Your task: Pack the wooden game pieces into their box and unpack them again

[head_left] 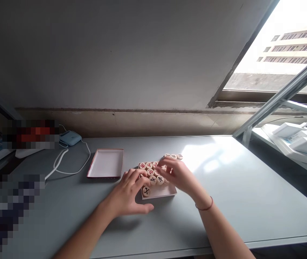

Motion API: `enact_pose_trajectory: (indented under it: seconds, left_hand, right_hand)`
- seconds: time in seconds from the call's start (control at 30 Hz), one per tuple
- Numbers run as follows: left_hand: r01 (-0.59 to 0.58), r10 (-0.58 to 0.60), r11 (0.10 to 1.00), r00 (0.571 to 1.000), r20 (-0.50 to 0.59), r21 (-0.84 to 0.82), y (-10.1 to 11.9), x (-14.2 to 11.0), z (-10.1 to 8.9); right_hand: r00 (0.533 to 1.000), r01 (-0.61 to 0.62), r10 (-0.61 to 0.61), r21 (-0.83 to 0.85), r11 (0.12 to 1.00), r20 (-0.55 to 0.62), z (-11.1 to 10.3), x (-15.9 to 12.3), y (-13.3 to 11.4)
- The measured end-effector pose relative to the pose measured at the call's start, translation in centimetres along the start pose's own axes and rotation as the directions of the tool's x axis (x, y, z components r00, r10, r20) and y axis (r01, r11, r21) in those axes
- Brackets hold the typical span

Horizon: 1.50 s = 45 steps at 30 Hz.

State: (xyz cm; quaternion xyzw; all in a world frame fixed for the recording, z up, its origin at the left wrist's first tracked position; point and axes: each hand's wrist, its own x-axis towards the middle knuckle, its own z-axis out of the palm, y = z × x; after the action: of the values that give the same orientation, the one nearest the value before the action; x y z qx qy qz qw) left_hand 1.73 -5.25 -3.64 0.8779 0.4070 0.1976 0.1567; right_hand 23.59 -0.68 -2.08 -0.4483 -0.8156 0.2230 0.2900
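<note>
A shallow white box [160, 196] holds Chinese chess pieces in rows, with red characters on the back rows and black ones nearer me. One black-marked xiangqi piece [146, 191] sits alone in its near left corner. Beside the box's left edge is my left hand [130, 192], fingers spread around that side and thumb stretched out, holding nothing. My right hand [176, 174] reaches over the box's right part, its fingers bent and apart above the pieces, hiding some of them. Just behind it, three more xiangqi pieces [173, 156] stand in a row outside the box.
To the left lies the box lid [106, 163], inner side up, with a red rim. A white cable [75, 172] loops on the grey table [239, 201] near a blue device [70, 138]. White chargers [291, 129] occupy a shelf at right. A wall stands behind the table.
</note>
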Motion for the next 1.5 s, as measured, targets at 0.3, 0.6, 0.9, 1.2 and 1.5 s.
enact_pose_trajectory:
  seconds: [0.3, 0.6, 0.9, 1.2, 1.5]
  left_hand:
    - [-0.134, 0.153, 0.971, 0.985, -0.084, 0.198, -0.6, 0.4, 2.4]
    - [-0.133, 0.156, 0.971, 0.982, -0.105, 0.201, -0.6, 0.6, 2.6]
    - [-0.101, 0.123, 0.981, 0.984, -0.13, 0.166, 0.5, 2.1, -0.2]
    - [-0.065, 0.087, 0.991, 0.977, -0.195, 0.117, 0.7, 3.2, 0.5]
    - [0.021, -0.021, 1.0, 0.917, -0.398, -0.005, -0.1, 2.6, 1.9]
  right_hand:
    - [0.931, -0.356, 0.353, -0.42, 0.834, -0.089, 1.0, 2.3, 4.4]
    - [0.925, -0.363, 0.376, -0.396, 0.843, -0.047, 0.6, 2.6, 4.8]
    - [0.925, -0.351, 0.381, -0.394, 0.85, -0.001, -0.2, 2.3, 4.8]
    - [0.95, -0.251, 0.303, -0.395, 0.884, 0.075, 0.0, 2.3, 4.7]
    - [0.966, -0.254, 0.222, 0.314, 0.915, 0.134, -1.4, 0.7, 2.5]
